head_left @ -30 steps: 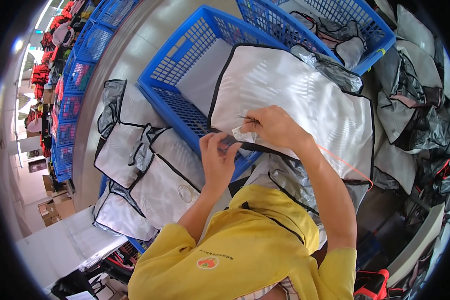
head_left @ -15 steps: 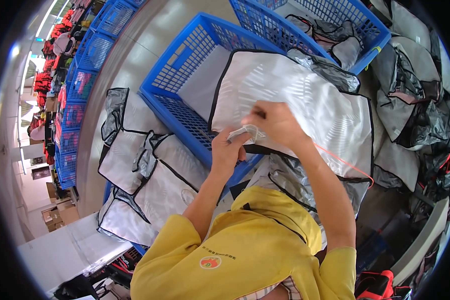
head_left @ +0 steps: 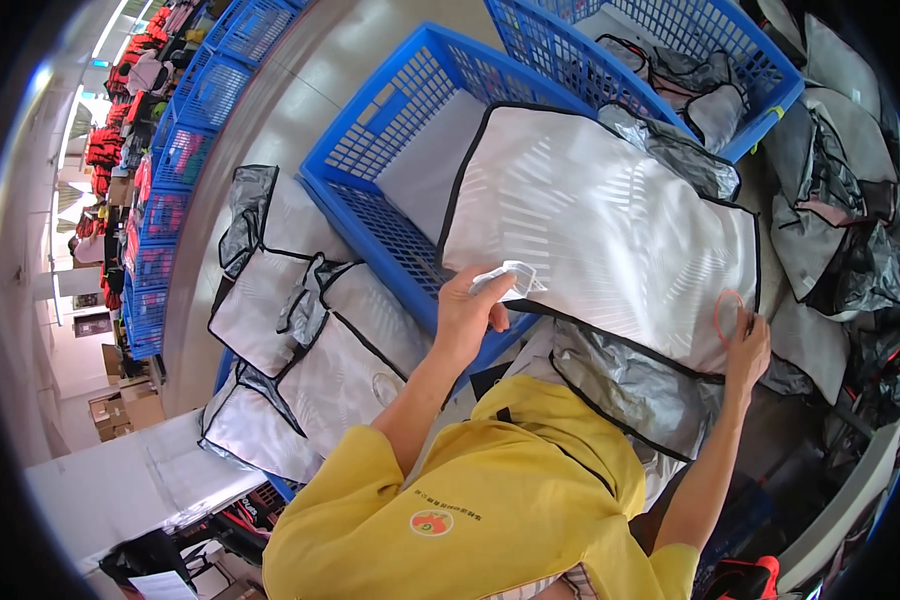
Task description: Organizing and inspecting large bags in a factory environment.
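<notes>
My left hand [head_left: 467, 312] pinches a small white tag-like piece [head_left: 510, 280] between thumb and fingers, over the near left edge of a pale, sheet-like fabric piece [head_left: 600, 210]. That piece has black edging and a faint striped pattern. At its right border my right hand [head_left: 747, 352] is closed, with a thin orange cord [head_left: 720, 318] curving in a loop at the fingertips. Whether those fingers also grip the black edging is hidden. Silver lining fabric [head_left: 620, 375] hangs below the pale piece, close to my body.
Beneath the fabric stands a blue plastic crate [head_left: 345, 125], with a second blue crate [head_left: 560, 60] behind it holding grey fabric pieces. More black-edged pieces [head_left: 270, 310] are heaped at left, and others [head_left: 830, 180] at right. Further blue crates [head_left: 165, 215] line the far left.
My right hand has moved from beside my left hand to the fabric's right border, by the orange cord. My left hand keeps the white piece. The view has shifted slightly.
</notes>
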The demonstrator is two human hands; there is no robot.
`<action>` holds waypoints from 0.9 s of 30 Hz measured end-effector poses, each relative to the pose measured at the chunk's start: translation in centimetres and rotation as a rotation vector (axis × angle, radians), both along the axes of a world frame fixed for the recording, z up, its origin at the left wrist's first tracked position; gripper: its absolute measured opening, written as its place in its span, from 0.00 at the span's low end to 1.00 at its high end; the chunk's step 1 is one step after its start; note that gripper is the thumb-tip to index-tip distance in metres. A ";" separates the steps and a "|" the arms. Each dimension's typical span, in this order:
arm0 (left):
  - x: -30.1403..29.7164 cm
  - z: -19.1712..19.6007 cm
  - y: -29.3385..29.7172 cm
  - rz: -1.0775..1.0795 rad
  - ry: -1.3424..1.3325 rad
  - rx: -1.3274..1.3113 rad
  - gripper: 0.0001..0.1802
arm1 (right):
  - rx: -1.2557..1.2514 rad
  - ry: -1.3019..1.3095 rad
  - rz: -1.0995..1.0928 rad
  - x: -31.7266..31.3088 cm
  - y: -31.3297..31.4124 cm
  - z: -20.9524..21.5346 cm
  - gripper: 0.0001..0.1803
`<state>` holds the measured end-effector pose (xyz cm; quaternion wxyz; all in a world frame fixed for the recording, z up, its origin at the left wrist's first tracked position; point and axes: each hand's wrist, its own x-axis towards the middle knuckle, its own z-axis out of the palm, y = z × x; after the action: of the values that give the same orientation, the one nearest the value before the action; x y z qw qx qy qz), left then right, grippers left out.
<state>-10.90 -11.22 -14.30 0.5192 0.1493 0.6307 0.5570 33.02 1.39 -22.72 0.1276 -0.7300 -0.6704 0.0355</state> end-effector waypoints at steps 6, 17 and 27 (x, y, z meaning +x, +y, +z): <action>0.6 1.1 -0.4 -0.027 0.081 -0.055 0.17 | 0.065 -0.037 0.002 -2.9 -1.8 -0.6 0.17; 0.8 1.4 -0.3 -0.012 0.101 -0.115 0.16 | -0.134 -0.070 -0.400 2.0 -2.3 -0.3 0.28; 1.1 1.6 -0.2 -0.057 0.143 -0.107 0.15 | -0.173 0.236 -0.364 2.1 -3.3 -2.0 0.28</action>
<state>-9.78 -11.39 -12.70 0.4956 0.1786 0.6907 0.4954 35.15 -1.92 -24.76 0.1465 -0.8379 -0.5027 0.1543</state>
